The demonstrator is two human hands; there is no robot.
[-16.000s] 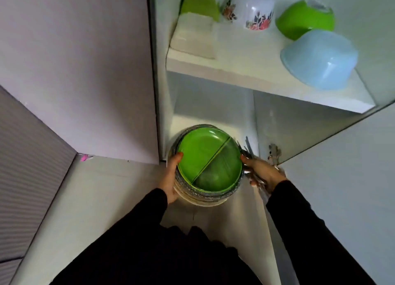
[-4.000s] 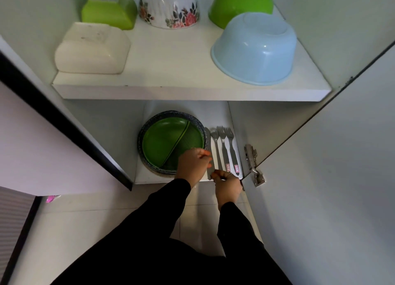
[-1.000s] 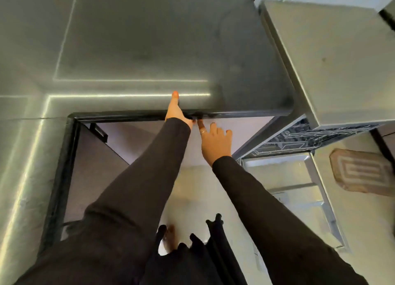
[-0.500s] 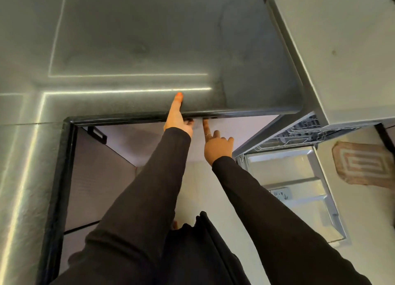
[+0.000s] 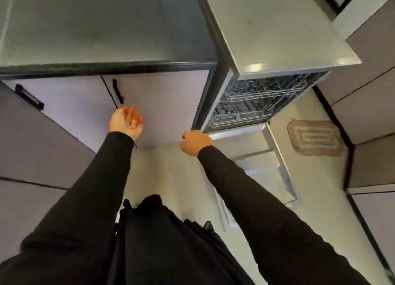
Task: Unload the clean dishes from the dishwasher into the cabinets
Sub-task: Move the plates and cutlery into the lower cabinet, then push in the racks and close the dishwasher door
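Half a second ago both hands were up at the counter edge; now they have dropped away from it, and the cabinet doors (image 5: 158,105) below read as closed — one batch looks put away, and the turn back to the dishwasher (image 5: 263,101) is my guess for the step in hand. The left hand (image 5: 126,122) hangs palm up, fingers loosely spread, holding nothing. The right hand (image 5: 195,142) is curled, back toward the camera; nothing shows in it. The dishwasher sits at right under the pale counter, mouth facing near — its open door (image 5: 252,156) runs long from the tub toward the person. The racks look bare, though detail is blurred.
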